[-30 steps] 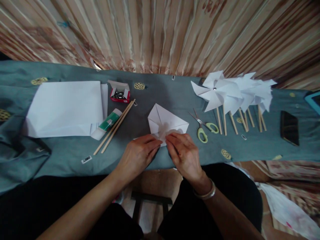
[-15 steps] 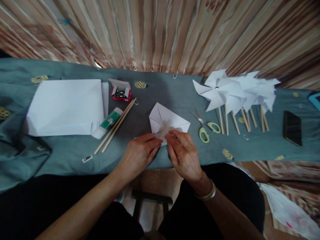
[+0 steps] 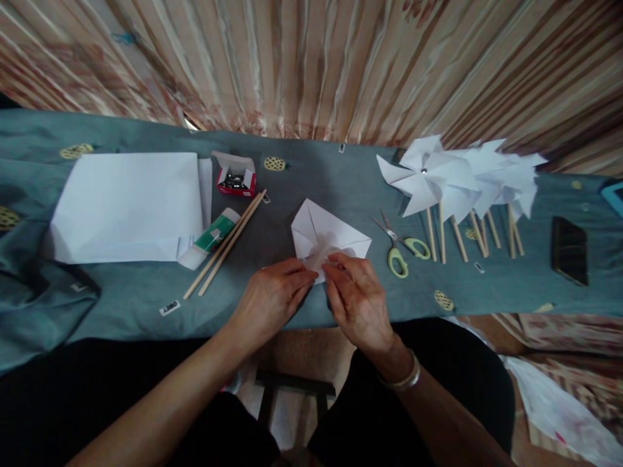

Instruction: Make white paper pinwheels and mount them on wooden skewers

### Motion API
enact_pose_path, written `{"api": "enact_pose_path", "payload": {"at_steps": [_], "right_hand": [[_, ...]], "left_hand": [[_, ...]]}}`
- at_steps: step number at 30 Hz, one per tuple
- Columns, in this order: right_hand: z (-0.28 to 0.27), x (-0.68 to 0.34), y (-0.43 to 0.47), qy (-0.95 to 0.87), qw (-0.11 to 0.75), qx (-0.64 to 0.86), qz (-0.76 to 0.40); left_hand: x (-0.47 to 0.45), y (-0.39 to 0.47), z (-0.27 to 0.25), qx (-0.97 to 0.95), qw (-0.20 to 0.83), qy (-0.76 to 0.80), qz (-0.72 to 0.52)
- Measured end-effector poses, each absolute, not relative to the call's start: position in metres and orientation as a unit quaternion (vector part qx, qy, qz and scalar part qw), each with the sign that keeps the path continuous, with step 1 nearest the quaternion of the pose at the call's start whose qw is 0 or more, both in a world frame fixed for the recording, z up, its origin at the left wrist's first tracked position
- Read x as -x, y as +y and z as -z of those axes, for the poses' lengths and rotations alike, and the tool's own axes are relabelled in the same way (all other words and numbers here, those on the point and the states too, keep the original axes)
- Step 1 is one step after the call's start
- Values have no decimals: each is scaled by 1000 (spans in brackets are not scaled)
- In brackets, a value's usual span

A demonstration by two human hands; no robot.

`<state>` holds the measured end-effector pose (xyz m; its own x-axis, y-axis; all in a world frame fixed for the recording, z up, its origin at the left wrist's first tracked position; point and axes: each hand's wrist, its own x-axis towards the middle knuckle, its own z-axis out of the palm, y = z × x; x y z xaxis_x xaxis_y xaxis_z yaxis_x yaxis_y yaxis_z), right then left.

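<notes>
A folded white sheet of paper with crease lines lies at the middle of the cloth-covered table. At its near left edge, my left hand pinches the paper between thumb and fingers. My right hand, with a bangle at the wrist, grips the near right part of the same sheet. Both sets of fingertips are close together and hide the near corner. Just right of the paper lie scissors with light green handles, blades partly open.
Finished paper pinwheels on wooden sticks lie at the right, with a dark phone beyond. On the left are a stack of white paper, a green-and-white box, two wooden sticks and a red box of metal pieces.
</notes>
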<state>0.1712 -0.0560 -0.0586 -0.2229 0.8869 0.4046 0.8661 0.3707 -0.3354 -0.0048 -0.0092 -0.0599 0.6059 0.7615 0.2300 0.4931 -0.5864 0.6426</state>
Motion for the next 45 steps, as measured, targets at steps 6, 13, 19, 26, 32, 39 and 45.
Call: {"api": "enact_pose_path", "payload": {"at_steps": [6, 13, 19, 26, 32, 39, 45], "right_hand": [[59, -172, -54, -783, 244, 573, -9], [58, -171, -52, -781, 206, 590, -9], [58, -169, -48, -779, 194, 596, -2], [56, -164, -45, -791, 145, 594, 29], [55, -154, -39, -803, 130, 581, 9], [66, -148, -35, -804, 174, 568, 0], [50, -162, -37, -764, 246, 594, -55]], "left_hand": [[5, -9, 59, -858, 268, 366, -242], [4, -7, 57, -857, 278, 370, -226], [5, -8, 57, -856, 277, 373, -226], [4, -8, 57, -854, 285, 380, -215], [4, -11, 53, -860, 267, 392, -189], [4, -13, 55, -865, 248, 402, -170], [3, -13, 55, -868, 241, 394, -184]]}}
